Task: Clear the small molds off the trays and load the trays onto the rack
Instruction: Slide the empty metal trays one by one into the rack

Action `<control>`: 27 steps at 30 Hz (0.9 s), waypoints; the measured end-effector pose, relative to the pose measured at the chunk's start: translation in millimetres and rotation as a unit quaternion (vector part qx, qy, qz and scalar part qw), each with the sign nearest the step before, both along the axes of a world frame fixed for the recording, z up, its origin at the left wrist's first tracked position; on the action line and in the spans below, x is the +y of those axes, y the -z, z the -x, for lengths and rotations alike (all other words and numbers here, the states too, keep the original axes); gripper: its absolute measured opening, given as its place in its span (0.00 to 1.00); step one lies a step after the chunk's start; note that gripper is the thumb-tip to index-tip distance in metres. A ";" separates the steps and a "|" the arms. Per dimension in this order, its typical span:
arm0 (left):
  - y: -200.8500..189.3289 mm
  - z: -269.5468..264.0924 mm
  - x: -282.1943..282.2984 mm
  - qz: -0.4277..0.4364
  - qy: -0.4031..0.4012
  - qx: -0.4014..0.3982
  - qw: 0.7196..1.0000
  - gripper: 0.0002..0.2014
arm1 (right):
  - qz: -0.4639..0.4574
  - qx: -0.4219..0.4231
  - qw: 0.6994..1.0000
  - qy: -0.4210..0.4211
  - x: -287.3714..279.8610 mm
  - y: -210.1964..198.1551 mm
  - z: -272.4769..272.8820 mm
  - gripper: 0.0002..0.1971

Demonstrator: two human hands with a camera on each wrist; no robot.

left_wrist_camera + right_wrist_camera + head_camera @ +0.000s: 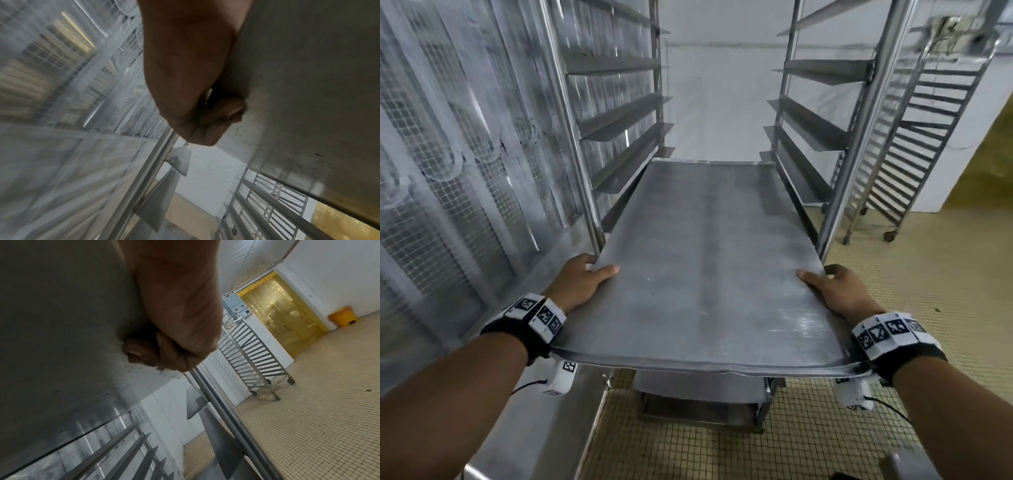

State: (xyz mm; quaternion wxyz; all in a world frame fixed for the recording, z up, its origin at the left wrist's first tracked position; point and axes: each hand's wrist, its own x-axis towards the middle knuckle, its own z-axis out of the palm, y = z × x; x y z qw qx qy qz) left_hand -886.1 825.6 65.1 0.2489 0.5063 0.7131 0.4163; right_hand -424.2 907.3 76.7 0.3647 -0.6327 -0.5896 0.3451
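Observation:
A large bare metal tray [705, 260] lies partly inside the steel rack [571, 144], its far end resting between the side rails and its near end sticking out toward me. My left hand [582, 279] grips the tray's left edge, thumb on top and fingers curled underneath. My right hand [835, 289] grips the right edge the same way. From below, the left wrist view shows the left hand [195, 81] curled against the tray underside [308, 81]. The right wrist view shows the right hand [176, 318] under the tray [61, 321]. No small molds are in view.
Angled rails [619, 116] line both sides of the rack above the tray, and another tray [702, 383] sits on a lower level. A mesh-panelled wall [448, 164] stands on the left. A second wheeled rack [914, 137] stands at the right on tiled floor [893, 394]. A yellow bin [343, 316] is far off.

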 end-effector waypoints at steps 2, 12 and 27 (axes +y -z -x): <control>-3.2 10.5 21.8 0.003 0.003 0.007 1.000 0.12 | -0.004 -0.007 1.000 0.001 17.2 -3.0 9.4 0.20; -9.9 25.5 65.0 0.017 0.005 -0.008 1.000 0.14 | 0.010 -0.029 0.999 0.012 60.0 3.7 23.7 0.25; -58.6 -26.9 -18.3 0.080 0.256 0.326 0.907 0.60 | -0.115 -0.339 0.912 -0.200 -32.3 -51.1 36.3 0.37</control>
